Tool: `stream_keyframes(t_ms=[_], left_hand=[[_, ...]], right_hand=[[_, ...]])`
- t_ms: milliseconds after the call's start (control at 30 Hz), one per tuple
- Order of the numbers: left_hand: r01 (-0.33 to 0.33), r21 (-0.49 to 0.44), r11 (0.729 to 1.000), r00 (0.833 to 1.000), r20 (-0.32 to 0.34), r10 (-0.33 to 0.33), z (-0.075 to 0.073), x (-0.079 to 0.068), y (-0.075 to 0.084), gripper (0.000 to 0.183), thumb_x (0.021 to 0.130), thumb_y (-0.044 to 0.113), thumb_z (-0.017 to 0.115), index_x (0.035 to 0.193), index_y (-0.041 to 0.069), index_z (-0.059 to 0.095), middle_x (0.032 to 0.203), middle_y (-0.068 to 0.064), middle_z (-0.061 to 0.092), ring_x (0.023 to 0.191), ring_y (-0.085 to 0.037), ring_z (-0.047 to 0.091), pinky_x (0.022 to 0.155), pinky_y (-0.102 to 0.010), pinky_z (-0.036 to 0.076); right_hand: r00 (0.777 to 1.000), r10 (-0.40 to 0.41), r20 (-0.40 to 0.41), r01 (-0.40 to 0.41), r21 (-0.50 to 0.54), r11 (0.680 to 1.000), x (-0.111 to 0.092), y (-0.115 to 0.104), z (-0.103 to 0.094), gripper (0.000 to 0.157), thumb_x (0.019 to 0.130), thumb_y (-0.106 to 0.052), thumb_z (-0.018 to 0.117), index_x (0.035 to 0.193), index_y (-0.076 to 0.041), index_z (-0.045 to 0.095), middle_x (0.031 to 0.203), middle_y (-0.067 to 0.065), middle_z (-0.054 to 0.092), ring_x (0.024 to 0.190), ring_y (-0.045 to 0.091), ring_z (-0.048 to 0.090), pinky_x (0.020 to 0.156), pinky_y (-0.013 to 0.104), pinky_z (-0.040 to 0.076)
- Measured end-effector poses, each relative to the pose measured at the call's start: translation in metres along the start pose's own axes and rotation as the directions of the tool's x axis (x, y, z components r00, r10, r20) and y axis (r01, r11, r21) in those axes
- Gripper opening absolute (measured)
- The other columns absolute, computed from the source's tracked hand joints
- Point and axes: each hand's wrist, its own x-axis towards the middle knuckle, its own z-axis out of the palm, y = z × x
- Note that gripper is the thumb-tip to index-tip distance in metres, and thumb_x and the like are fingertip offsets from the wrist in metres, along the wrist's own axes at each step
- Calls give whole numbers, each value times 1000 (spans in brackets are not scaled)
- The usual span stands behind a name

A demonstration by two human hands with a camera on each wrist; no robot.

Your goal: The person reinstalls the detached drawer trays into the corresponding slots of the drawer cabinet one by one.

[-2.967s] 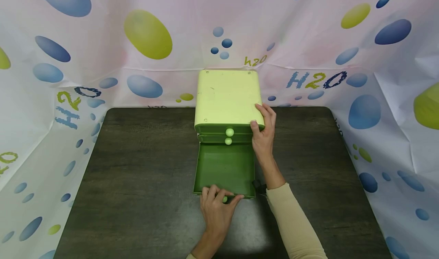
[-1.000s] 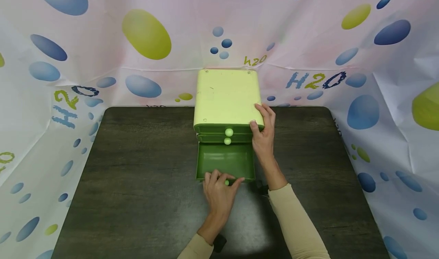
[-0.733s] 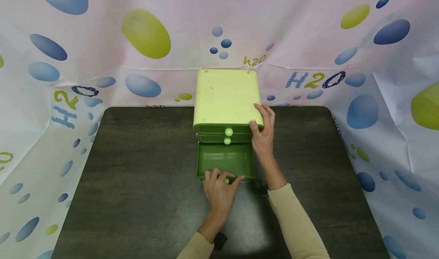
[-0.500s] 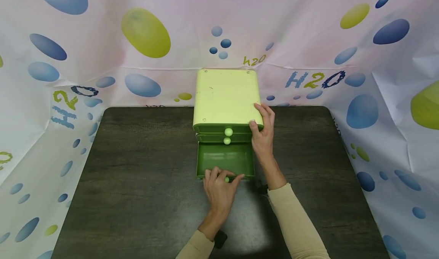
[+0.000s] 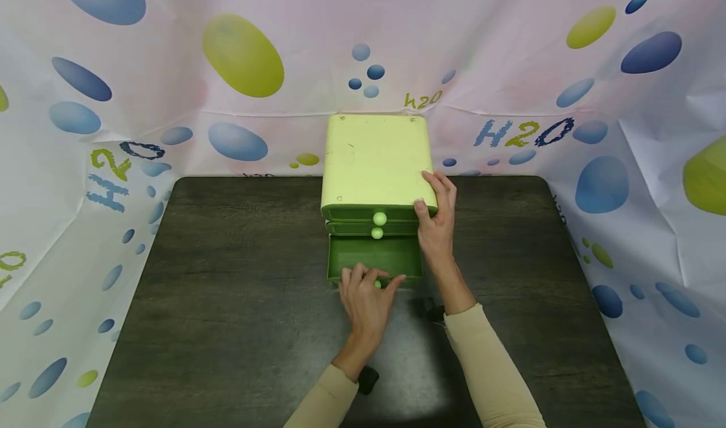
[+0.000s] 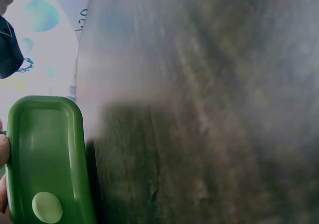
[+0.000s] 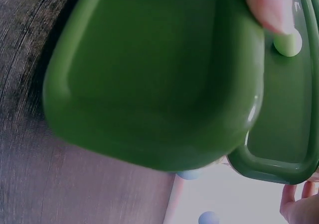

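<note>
On the table stands a small chest of drawers (image 5: 379, 157), with a pale yellow-green top and green drawers. Its bottom drawer (image 5: 374, 256) is partly pulled out, and no contents show inside. My left hand (image 5: 365, 302) holds the front rim of that drawer, thumb right of the round knob (image 6: 47, 207) and fingers curled over the edge. With my right hand (image 5: 439, 217) I grip the chest's front right corner, thumb near the front edge and fingers along the side. The right wrist view catches a left thumb (image 7: 271, 7) at the rim, close to the drawer front (image 7: 149, 84).
The upper two drawers are pushed in, their knobs (image 5: 379, 219) facing forward. The dark wood-look table (image 5: 238, 302) extends on both sides. A white sheet (image 5: 306, 50) printed with blue and yellow-green spots lines the back and sides.
My left hand has moved away from me with the bottom drawer, which has slid further into the chest. My right hand has kept its hold on the corner.
</note>
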Motion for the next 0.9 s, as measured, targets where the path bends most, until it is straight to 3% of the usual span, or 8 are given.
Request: stream_keyframes(t_ms=[900], left_hand=[[-11, -41, 999, 1000, 9, 12, 7, 16, -5, 28, 71, 42, 89, 79, 20, 75, 81, 2, 50, 71, -20, 39, 67, -35, 37]], right_hand=[[1000, 1, 0, -1, 7, 1000, 0, 1, 0, 73, 98, -53, 54, 138, 8, 50, 146, 31, 31, 135, 34, 35, 109, 55, 25]])
